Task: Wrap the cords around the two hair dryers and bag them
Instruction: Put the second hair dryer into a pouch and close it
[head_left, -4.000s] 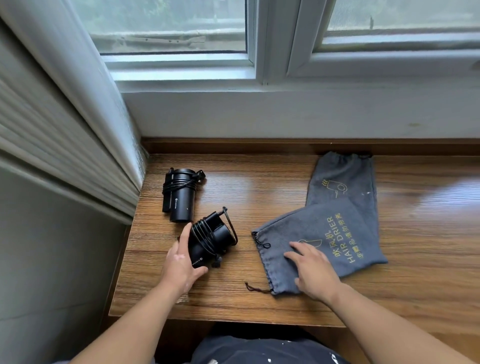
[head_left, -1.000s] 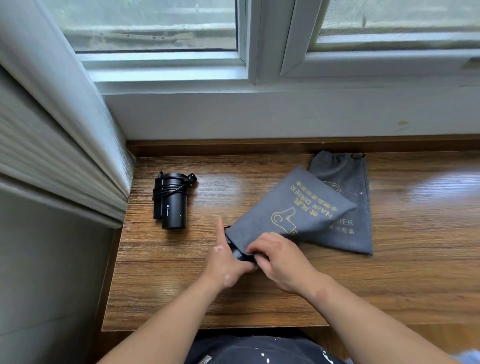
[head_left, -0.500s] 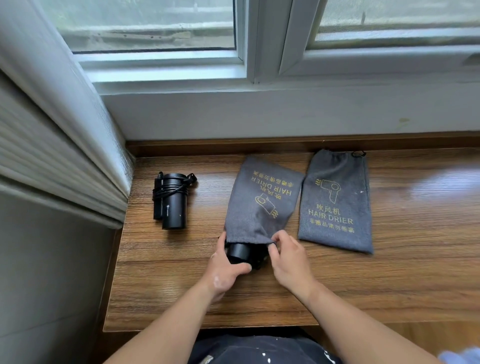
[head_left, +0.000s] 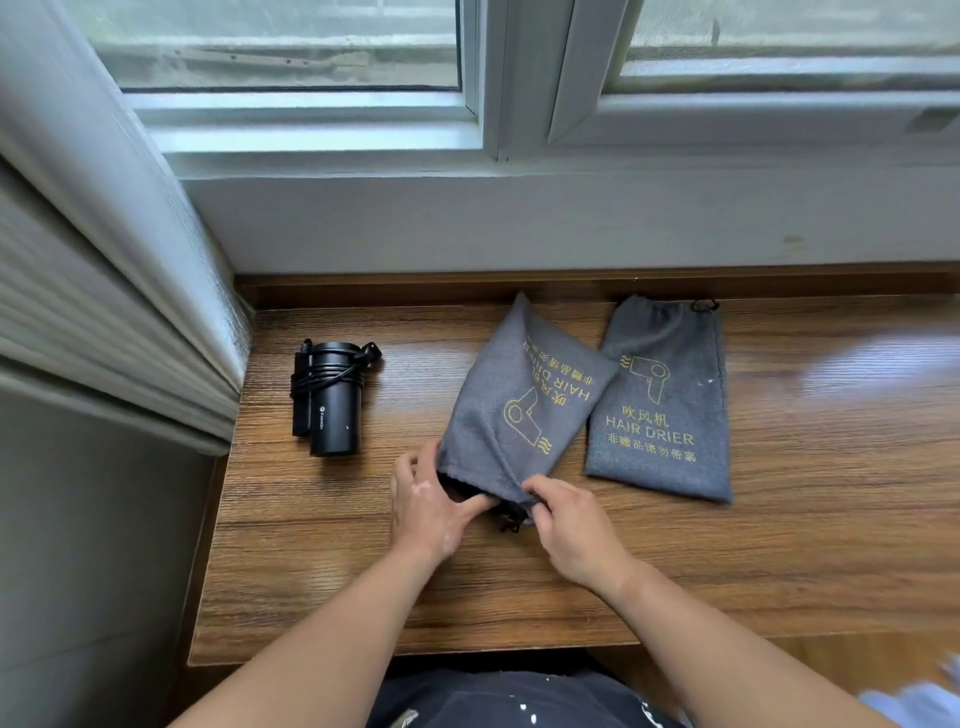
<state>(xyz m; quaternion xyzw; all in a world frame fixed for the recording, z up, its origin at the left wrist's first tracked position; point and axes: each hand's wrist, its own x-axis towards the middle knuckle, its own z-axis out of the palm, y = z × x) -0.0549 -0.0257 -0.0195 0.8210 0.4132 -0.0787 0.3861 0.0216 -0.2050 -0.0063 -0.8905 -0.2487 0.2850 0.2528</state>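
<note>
1. A black hair dryer (head_left: 335, 400) lies on the left part of the wooden desk (head_left: 779, 561), near the curtain (head_left: 104, 270). Its cord (head_left: 324, 373) is wound around the far end of the barrel. Its long axis runs away from the person, toward the window.
2. The left hand (head_left: 426, 501) is at the mouth of a grey bag (head_left: 519, 410), its fingers tucked into the dark opening and its thumb lying along the bag's left edge.
3. This bag bulges near its mouth. What fills it is hidden by the cloth. The bag's mouth faces the person and its closed end tilts up and away toward the window.
4. The right hand (head_left: 571, 525) pinches the right side of the mouth's hem between thumb and fingers, beside the dark drawstring (head_left: 511, 522).
5. A second grey bag (head_left: 665, 400) lies flat to the right, printed HAIR DRIER. Its drawstring mouth is at the far end, and its near left part is just beside the first bag.
</note>
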